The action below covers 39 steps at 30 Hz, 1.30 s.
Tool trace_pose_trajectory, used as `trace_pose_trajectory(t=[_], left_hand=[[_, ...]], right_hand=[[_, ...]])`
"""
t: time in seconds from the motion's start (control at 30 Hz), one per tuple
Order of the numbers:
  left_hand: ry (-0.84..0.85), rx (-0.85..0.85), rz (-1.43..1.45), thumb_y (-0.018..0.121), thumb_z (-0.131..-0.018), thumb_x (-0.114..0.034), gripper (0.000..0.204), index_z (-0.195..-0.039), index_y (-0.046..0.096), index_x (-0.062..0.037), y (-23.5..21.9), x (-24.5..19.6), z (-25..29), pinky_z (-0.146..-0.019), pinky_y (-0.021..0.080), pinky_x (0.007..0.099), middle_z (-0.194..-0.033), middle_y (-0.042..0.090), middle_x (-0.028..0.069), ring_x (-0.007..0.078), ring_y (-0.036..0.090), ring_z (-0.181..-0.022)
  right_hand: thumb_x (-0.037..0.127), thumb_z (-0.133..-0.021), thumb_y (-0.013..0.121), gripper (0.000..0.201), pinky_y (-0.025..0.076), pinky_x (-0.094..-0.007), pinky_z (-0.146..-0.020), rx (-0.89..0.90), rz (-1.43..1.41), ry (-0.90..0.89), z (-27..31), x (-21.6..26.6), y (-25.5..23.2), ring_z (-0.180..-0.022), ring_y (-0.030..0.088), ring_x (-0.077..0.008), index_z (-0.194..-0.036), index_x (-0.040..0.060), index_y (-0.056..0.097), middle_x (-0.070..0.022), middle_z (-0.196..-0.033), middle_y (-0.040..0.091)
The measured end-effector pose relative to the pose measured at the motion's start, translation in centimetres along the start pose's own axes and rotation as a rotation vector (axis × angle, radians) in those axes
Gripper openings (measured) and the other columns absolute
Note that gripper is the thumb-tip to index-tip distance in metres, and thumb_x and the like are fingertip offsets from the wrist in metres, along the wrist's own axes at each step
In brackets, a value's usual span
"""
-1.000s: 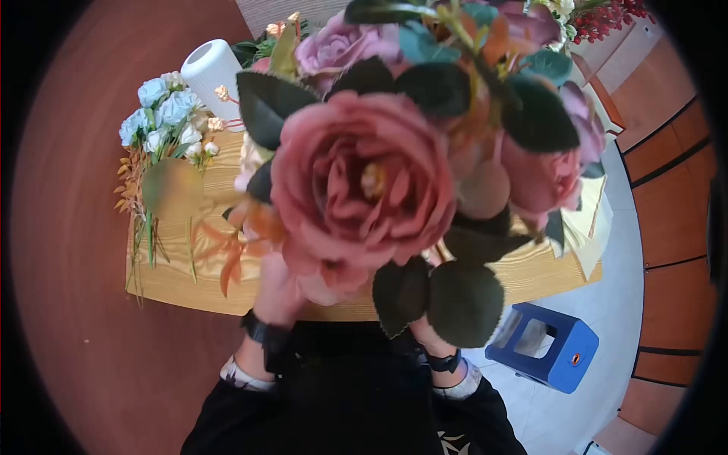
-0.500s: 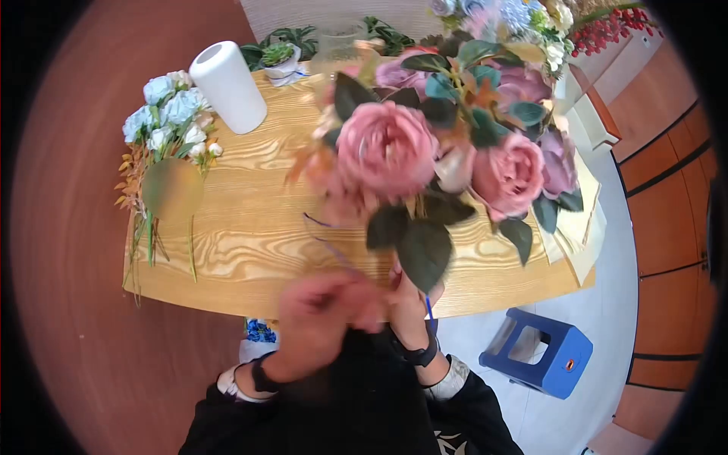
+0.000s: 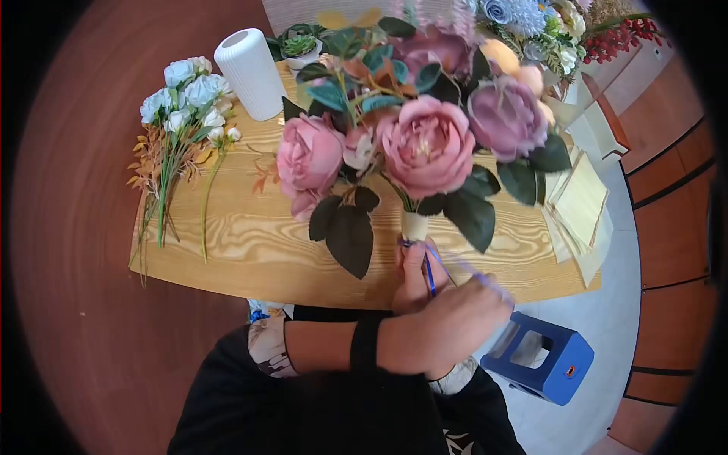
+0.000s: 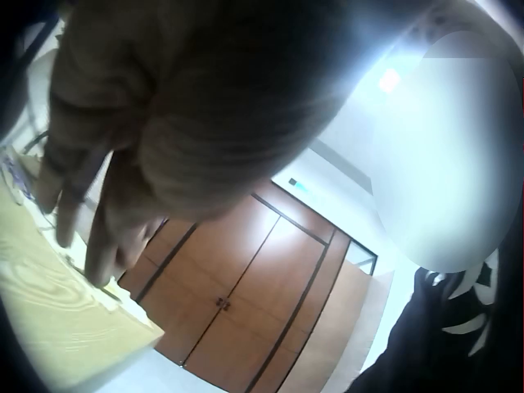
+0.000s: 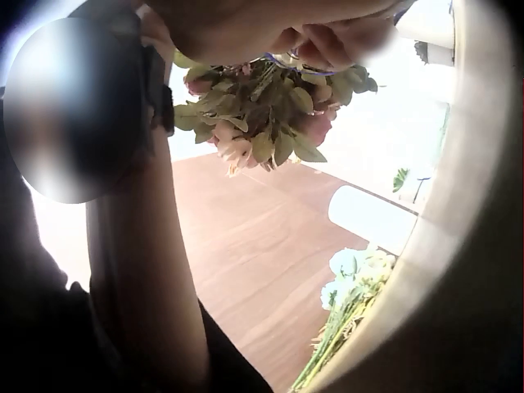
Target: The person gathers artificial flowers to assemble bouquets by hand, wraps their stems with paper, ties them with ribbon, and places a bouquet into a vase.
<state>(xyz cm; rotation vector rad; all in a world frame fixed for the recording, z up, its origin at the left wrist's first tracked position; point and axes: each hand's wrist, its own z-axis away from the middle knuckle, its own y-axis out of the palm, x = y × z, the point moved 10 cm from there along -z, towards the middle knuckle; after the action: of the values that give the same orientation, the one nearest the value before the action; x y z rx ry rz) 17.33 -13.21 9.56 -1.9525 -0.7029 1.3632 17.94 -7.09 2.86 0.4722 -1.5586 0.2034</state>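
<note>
A bouquet of pink and mauve roses (image 3: 426, 148) with dark green leaves stands upright over the table's front edge. My right hand (image 3: 413, 277) grips its stems just under a cream wrapping (image 3: 414, 226). Blue-purple ribbon (image 3: 431, 274) runs at the base of that wrapping and out to the right. Crossing in front of the right wrist, my left hand (image 3: 444, 326) pinches the ribbon at its blurred fingertips. In the right wrist view the bouquet (image 5: 270, 115) appears beyond the right hand's fingers (image 5: 327, 45).
Blue and white flowers (image 3: 186, 95) with long stems lie on the table's left side, beside a white ribbed vase (image 3: 249, 74). Behind stands a potted succulent (image 3: 300, 47). Cream sheets (image 3: 580, 201) lie at the right edge; a blue stool (image 3: 542, 356) is on the floor.
The bouquet has come down from close to the camera and turned, showing its wrapped stems. My left hand has swept from the left across the right wrist, drawing the ribbon rightward.
</note>
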Motion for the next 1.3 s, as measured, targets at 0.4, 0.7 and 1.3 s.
trace_pose_trajectory(t=[0.4,0.7,1.3], left_hand=[[0.133,0.136,-0.240,0.052,-0.075,-0.013,0.032,-0.097,0.054,0.0102,-5.8,-7.6,2.8,-0.084,0.045,0.0366,-0.107,0.053,0.0218,0.0330,0.051,-0.104],[-0.181,0.733,0.148,0.058,-0.071,-0.007,0.025,-0.096,0.059,-0.0023,-6.8,1.5,10.5,-0.073,0.048,0.0330,-0.093,0.059,0.0126,0.0271,0.058,-0.089],[-0.672,-0.163,1.040,0.054,-0.077,-0.008,0.029,-0.105,0.053,-0.0022,-6.8,12.6,12.0,-0.081,0.044,0.0377,-0.097,0.059,0.0104,0.0210,0.057,-0.092]], right_hand=[[0.036,-0.093,0.039,0.036,0.022,-0.0196,-0.040,0.287,-0.596,0.655,1.5,-3.7,4.5,-0.045,0.031,-0.0064,-0.097,0.0026,0.052,-0.0007,-0.063,0.042],[0.036,-0.093,0.040,0.036,0.019,-0.0176,-0.037,0.166,-0.613,0.697,2.4,-4.3,2.1,-0.042,0.030,-0.0037,-0.091,0.0029,0.054,0.0001,-0.061,0.046],[0.024,-0.091,0.046,0.024,0.042,-0.0192,-0.049,0.412,-0.543,0.563,5.3,-3.7,1.4,-0.054,0.054,-0.0105,-0.096,0.0028,0.056,-0.0043,-0.073,0.059]])
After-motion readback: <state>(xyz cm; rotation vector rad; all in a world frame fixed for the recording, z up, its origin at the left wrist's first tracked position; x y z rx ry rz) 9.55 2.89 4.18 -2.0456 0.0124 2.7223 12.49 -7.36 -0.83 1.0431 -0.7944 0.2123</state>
